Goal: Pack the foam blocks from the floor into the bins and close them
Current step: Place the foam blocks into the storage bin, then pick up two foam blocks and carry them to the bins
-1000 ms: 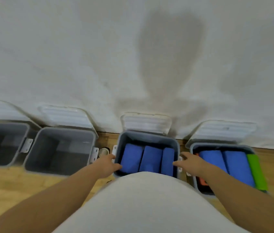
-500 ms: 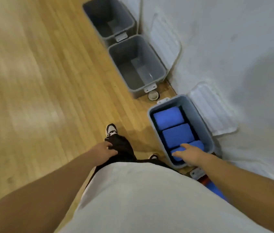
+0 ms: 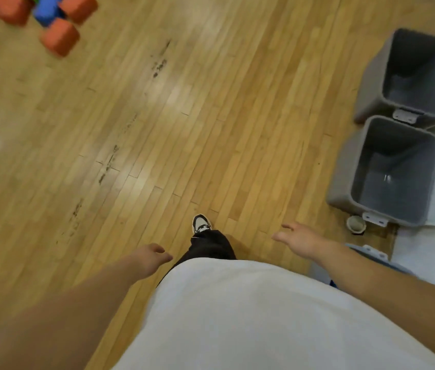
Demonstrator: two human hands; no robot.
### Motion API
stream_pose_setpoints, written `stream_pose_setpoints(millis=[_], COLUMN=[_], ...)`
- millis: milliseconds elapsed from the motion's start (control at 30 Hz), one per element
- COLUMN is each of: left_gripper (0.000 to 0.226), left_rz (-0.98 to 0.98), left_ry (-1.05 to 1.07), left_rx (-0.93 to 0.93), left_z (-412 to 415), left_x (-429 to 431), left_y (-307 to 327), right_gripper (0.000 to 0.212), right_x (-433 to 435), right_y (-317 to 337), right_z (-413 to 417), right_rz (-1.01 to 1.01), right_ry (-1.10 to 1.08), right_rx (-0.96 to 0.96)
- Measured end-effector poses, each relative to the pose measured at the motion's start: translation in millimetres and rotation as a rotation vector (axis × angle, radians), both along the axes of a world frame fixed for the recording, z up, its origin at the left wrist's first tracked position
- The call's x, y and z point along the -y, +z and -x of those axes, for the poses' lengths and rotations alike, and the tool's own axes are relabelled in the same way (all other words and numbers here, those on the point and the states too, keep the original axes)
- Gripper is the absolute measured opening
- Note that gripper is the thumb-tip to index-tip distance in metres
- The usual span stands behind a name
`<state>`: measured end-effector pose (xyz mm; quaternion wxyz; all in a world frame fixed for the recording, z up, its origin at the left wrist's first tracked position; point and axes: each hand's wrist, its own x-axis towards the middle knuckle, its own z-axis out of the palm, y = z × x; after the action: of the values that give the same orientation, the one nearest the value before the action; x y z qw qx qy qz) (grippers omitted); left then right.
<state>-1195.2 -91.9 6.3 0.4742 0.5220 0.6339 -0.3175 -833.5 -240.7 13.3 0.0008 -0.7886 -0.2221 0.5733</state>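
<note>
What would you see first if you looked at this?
Bright orange and blue foam blocks scattered on the wooden floor at the top left catch the eye first. At the right edge stand a nearer grey plastic bin and a farther grey plastic bin, both open and empty. Below, the left hand and right hand hold nothing.

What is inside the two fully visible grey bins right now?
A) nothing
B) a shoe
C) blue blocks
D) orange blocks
A: the far bin and the near bin both show only bare grey insides; the blocks lie apart from them on the floor.
</note>
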Motion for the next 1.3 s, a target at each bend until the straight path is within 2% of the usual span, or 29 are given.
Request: stream_pose_setpoints(millis=[133, 233, 367, 567, 667, 767, 867, 933, 1000, 1167, 1300], left_gripper=[0.049, 0.051, 0.059, 0.057, 0.055, 0.046, 0.031, 0.029, 0.030, 0.034, 0.030], left_rz=[0.048, 0.072, 0.048, -0.024, -0.033, -0.025, -0.049, -0.091, -0.133, -0.066, -0.001], left_ry=[0.074, 0.016, -0.082, 0.039, 0.174, 0.355, 0.626, 0.854, 0.984, 1.070, 1.104], left_rx=[0.028, 0.050, 0.124, 0.243, 0.230, 0.136, 0.088, 0.079, 0.064, 0.054, 0.036], left_z=[11, 2, -24, -56, -47, -15, 16, 33, 50, 98, 147], left_x=[-61, -107, -172, -270, -313, -344, -370, -392, -416, -479, -546], left_y=[-7, -6, -5, -2, -6, -1, 5, 10, 13, 4, -15], right_gripper=[0.084, 0.090, 0.079, 0.074, 0.075, 0.083, 0.077, 0.078, 0.083, 0.069, 0.069], right_x=[-64, -111, -179, -313, -402, -503, -607, -680, -748, -882, -958], right_y=[-5, 6, 11, -1, -8, -8, 6, 9, 20, 31, 15], right_z=[5, 4, -9, -26, -26, -14, 22, 53, 92, 191, 245], right_rz=[0.076, 0.097, 0.126, 0.127, 0.109, 0.105, 0.078, 0.031, -0.017, -0.155, -0.106], right_ry=[0.021, -0.016, -0.010, 0.079, 0.144, 0.306, 0.488, 0.590, 0.680, 0.818, 0.859], right_rx=[0.057, 0.076, 0.103, 0.116, 0.093, 0.046, -0.041, -0.070, -0.105, -0.171, -0.154])
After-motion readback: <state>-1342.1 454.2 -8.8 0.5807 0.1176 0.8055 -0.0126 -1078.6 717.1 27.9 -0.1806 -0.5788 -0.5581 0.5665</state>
